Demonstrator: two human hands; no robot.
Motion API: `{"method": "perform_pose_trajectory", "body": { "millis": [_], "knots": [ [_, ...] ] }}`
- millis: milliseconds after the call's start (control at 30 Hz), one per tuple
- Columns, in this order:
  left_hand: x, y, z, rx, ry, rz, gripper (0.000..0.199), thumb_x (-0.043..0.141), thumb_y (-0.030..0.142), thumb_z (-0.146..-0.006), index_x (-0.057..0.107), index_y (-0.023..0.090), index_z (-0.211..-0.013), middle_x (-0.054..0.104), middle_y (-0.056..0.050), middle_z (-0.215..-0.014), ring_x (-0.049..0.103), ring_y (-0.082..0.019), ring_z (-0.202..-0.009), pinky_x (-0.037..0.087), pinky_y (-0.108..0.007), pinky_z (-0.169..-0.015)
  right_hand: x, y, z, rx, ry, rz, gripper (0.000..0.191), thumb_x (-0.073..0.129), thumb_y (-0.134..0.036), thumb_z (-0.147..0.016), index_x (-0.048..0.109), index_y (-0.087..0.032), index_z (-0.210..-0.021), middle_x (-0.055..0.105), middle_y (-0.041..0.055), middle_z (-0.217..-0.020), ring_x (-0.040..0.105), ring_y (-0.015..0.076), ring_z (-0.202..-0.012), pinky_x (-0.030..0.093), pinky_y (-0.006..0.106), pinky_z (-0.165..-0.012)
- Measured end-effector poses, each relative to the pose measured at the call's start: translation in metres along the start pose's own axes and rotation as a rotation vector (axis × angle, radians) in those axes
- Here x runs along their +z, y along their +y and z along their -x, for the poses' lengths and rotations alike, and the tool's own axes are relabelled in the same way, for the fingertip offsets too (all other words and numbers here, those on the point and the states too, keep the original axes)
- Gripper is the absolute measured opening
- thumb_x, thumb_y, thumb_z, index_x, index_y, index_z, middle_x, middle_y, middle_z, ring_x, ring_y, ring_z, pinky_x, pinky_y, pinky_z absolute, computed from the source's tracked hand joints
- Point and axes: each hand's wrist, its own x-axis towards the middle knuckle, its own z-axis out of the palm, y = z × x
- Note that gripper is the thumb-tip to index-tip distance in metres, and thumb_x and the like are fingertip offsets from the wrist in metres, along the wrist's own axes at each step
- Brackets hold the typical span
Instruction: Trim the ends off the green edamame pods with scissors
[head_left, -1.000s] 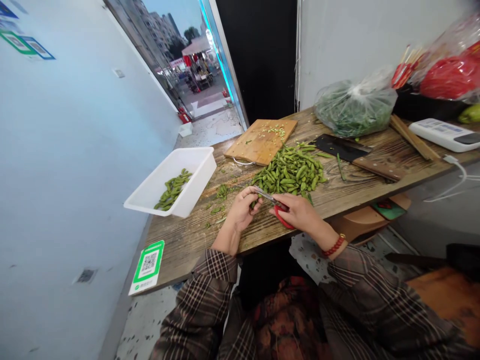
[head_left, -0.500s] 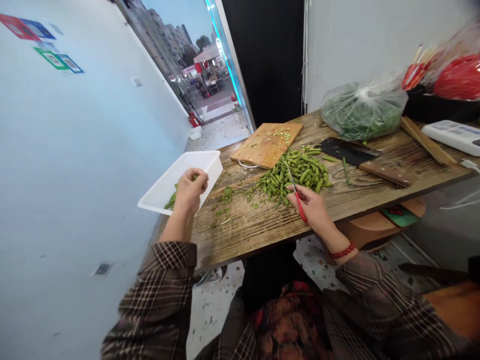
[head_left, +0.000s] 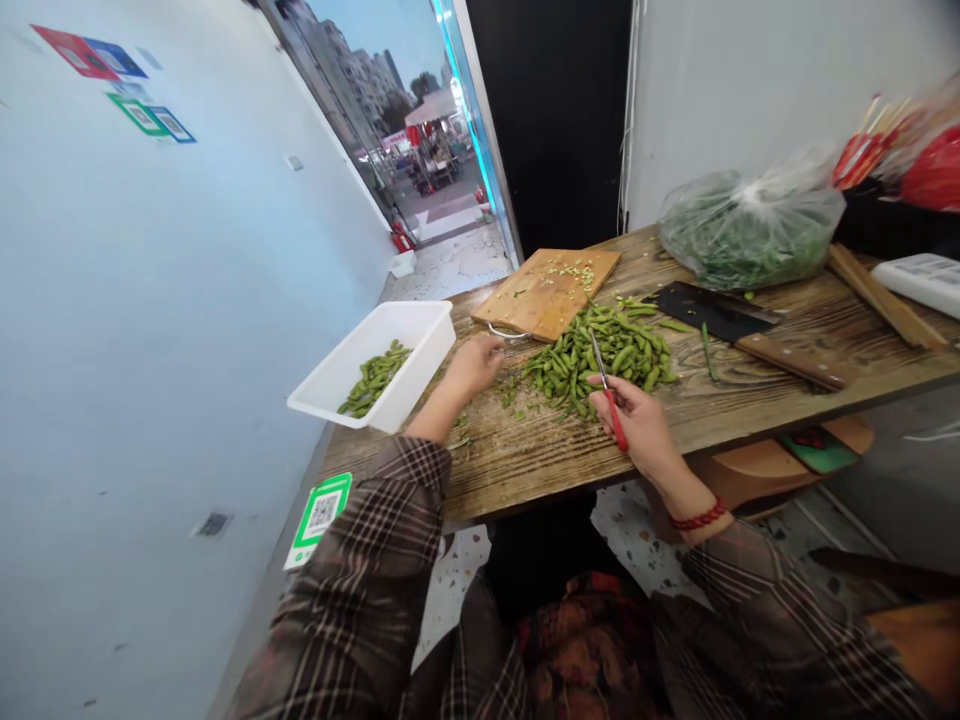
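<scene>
My right hand (head_left: 632,418) holds red-handled scissors (head_left: 615,415), their blades pointing up over a heap of green pods (head_left: 619,350). My left hand (head_left: 478,364) is over the table between the heap and a white tray (head_left: 334,375), near the handle of the cutting board; its fingers are blurred, and whether they hold anything does not show. Several green pods (head_left: 377,377) lie inside the tray. Pod scraps (head_left: 514,390) are scattered on the wooden table (head_left: 525,465).
A wooden cutting board (head_left: 536,290) with small green bits lies behind the heap. To the right are a cleaver (head_left: 787,358), a clear bag of greens (head_left: 750,235) and a wooden strip (head_left: 885,300). A QR card (head_left: 322,510) stands by my left sleeve.
My left hand has moved right, from over the white tray to the table beside the pod heap. The pods in the tray now show fully. My right hand still holds the scissors.
</scene>
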Motion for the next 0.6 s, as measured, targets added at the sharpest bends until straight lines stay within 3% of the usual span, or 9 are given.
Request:
{"method": "perform_pose_trajectory", "body": {
  "millis": [133, 233, 367, 600],
  "knots": [
    [0.052, 0.014, -0.014, 0.006, -0.141, -0.102, 0.025, 0.063, 0.014, -0.072, 0.073, 0.019, -0.094, 0.070, -0.010, -0.093, 0.062, -0.021, -0.081, 0.047, -0.030, -0.080, 0.000, 0.000, 0.000, -0.003, -0.015, -0.010, 0.043, 0.069, -0.044, -0.074, 0.065, -0.017, -0.106, 0.050, -0.0042, -0.064, 0.041, 0.0065, -0.049, 0.035, 0.019, -0.042],
    [0.068, 0.017, -0.017, -0.016, -0.171, -0.120, 0.028, 0.062, 0.013, -0.071, 0.073, 0.019, -0.097, 0.070, -0.009, -0.094, 0.062, -0.021, -0.085, 0.046, -0.031, -0.083, 0.000, 0.001, 0.000, 0.004, -0.017, -0.010, 0.044, 0.069, -0.046, -0.074, 0.064, -0.018, -0.107, 0.049, -0.0051, -0.062, 0.040, 0.0063, -0.047, 0.033, 0.020, -0.041],
    [0.065, 0.022, -0.006, -0.008, -0.244, -0.122, 0.022, 0.062, 0.013, -0.070, 0.073, 0.016, -0.088, 0.069, -0.006, -0.083, 0.060, -0.018, -0.077, 0.047, -0.029, -0.079, 0.001, 0.000, 0.001, 0.014, -0.005, -0.013, 0.044, 0.070, -0.046, -0.072, 0.065, -0.018, -0.105, 0.048, -0.0055, -0.061, 0.039, 0.0062, -0.048, 0.033, 0.019, -0.042],
    [0.036, 0.023, 0.040, 0.032, -0.311, -0.020, 0.008, 0.062, 0.010, -0.068, 0.069, 0.013, -0.069, 0.063, -0.001, -0.069, 0.054, -0.011, -0.064, 0.042, -0.022, -0.064, 0.000, -0.002, 0.001, -0.007, -0.030, 0.020, 0.042, 0.069, -0.045, -0.074, 0.066, -0.018, -0.105, 0.053, -0.0039, -0.066, 0.042, 0.0063, -0.050, 0.036, 0.019, -0.044]
  ]
}}
